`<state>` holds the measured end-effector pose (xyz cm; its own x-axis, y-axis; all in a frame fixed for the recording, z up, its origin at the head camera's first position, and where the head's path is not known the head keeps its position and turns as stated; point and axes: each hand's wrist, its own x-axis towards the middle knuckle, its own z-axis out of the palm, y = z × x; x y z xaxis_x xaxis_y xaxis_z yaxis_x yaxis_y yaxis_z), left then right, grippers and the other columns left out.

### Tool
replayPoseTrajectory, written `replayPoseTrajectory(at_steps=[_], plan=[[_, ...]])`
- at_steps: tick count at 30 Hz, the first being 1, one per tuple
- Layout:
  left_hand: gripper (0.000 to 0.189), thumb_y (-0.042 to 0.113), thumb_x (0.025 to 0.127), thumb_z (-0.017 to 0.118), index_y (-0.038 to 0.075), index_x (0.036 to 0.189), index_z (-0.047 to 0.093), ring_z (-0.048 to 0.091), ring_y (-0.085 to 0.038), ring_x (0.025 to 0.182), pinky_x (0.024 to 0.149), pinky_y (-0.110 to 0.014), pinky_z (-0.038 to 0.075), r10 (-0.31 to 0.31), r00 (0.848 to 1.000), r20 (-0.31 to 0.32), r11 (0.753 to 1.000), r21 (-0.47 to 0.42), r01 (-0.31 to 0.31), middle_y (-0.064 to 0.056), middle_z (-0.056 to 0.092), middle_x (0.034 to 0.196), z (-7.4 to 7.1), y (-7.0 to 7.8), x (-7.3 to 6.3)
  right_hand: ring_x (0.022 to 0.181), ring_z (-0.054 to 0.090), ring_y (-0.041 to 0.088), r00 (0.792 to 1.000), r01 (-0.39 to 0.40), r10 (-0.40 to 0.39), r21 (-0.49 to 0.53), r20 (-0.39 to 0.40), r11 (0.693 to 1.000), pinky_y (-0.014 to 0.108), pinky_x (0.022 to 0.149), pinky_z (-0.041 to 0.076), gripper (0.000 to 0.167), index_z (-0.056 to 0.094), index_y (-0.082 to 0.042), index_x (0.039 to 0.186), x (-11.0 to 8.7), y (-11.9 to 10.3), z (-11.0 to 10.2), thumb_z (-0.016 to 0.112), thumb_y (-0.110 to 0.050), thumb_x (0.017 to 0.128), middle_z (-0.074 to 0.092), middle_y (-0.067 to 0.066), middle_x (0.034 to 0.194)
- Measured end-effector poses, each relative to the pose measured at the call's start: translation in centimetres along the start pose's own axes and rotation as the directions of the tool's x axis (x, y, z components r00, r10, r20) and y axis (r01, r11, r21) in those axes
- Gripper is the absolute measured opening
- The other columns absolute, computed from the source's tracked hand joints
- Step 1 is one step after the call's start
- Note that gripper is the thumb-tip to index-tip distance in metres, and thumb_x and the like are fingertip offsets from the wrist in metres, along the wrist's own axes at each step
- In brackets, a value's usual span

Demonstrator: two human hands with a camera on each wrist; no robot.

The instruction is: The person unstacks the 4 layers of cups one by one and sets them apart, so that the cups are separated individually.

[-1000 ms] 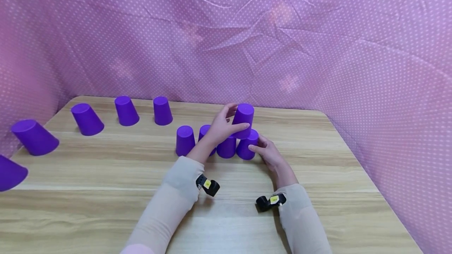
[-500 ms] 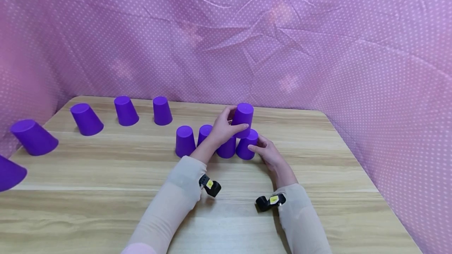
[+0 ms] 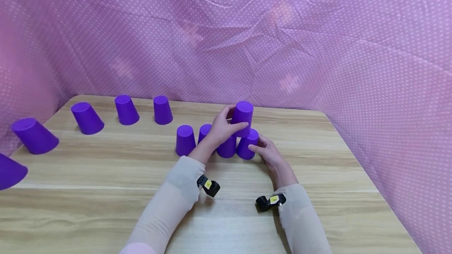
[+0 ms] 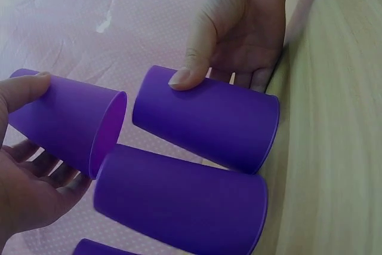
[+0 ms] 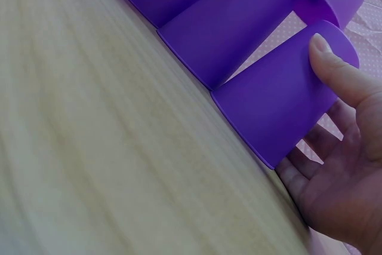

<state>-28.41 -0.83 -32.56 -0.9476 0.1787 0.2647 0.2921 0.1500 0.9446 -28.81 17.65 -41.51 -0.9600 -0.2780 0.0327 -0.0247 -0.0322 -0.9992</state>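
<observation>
In the head view, my left hand [image 3: 220, 130] holds an upside-down purple cup [image 3: 243, 118] by its side, thumb at the front. This cup is over the gap between the two rightmost cups of a row. My right hand [image 3: 271, 154] grips the end cup [image 3: 246, 149] of that row, which stands mouth down on the table. In the left wrist view, the rim of the raised cup [image 4: 62, 120] is right at the base of the neighbouring cup [image 4: 179, 201]. The right wrist view has my right thumb [image 5: 340, 76] pressed along the end cup's side.
The row continues left with a cup [image 3: 185, 141] and another [image 3: 205, 133] partly behind my left hand. Several more upside-down cups, such as one [image 3: 162, 111] at the back, stand spaced along the table's [image 3: 106, 207] far and left side. A pink dotted cloth [image 3: 226, 42] hangs around.
My left hand and the cup it holds have shifted only very slightly up and to the left. My right hand stays on the end cup.
</observation>
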Motion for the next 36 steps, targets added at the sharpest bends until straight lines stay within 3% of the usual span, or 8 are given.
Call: replayPoseTrajectory(at_steps=[12,19,31,36], plan=[[0.058,0.014,0.074,0.068,0.005,0.124,0.039,0.046,-0.019,0.104,0.09,-0.03,0.037,0.057,0.998,0.002,0.998,-0.026,-0.057,-0.01,0.05,0.113,-2.5,2.4,-1.4,0.11,0.041,0.024,1.0,-0.001,0.001,-0.009,-0.005,1.0,0.032,0.098,0.025,0.053,0.039,0.002,0.126,0.0,-0.4,0.0,0.06,-0.003,0.078,0.046,0.019,0.119],[0.057,0.01,0.073,0.068,0.003,0.122,0.04,0.049,-0.021,0.099,0.088,-0.029,0.038,0.083,0.995,-0.06,0.993,-0.074,-0.087,-0.013,0.051,0.108,-5.0,3.1,-2.4,0.11,0.041,0.026,1.0,0.005,-0.005,-0.024,-0.007,1.0,0.032,0.097,0.027,0.051,0.04,0.004,0.125,-0.1,-0.3,0.1,0.059,-0.001,0.079,0.046,0.023,0.118],[0.057,0.005,0.074,0.067,-0.001,0.123,0.038,0.047,-0.023,0.099,0.089,-0.033,0.037,0.075,0.982,-0.176,0.992,-0.089,-0.092,-0.015,0.049,0.109,-9.8,3.2,-4.1,0.111,0.04,0.026,1.0,-0.014,0.014,-0.014,-0.003,1.0,0.033,0.097,0.026,0.052,0.039,0.004,0.125,-0.2,-0.4,-0.1,0.059,-0.001,0.078,0.045,0.022,0.119],[0.06,0.01,0.075,0.067,0.0,0.125,0.036,0.044,-0.024,0.105,0.092,-0.035,0.034,0.048,0.978,-0.205,0.997,-0.056,-0.061,-0.017,0.046,0.114,-11.5,3.0,-5.1,0.111,0.039,0.026,1.0,-0.021,0.021,-0.018,-0.001,1.0,0.033,0.098,0.025,0.052,0.038,0.004,0.126,-0.2,-0.3,-0.1,0.059,0.0,0.079,0.044,0.022,0.12]])
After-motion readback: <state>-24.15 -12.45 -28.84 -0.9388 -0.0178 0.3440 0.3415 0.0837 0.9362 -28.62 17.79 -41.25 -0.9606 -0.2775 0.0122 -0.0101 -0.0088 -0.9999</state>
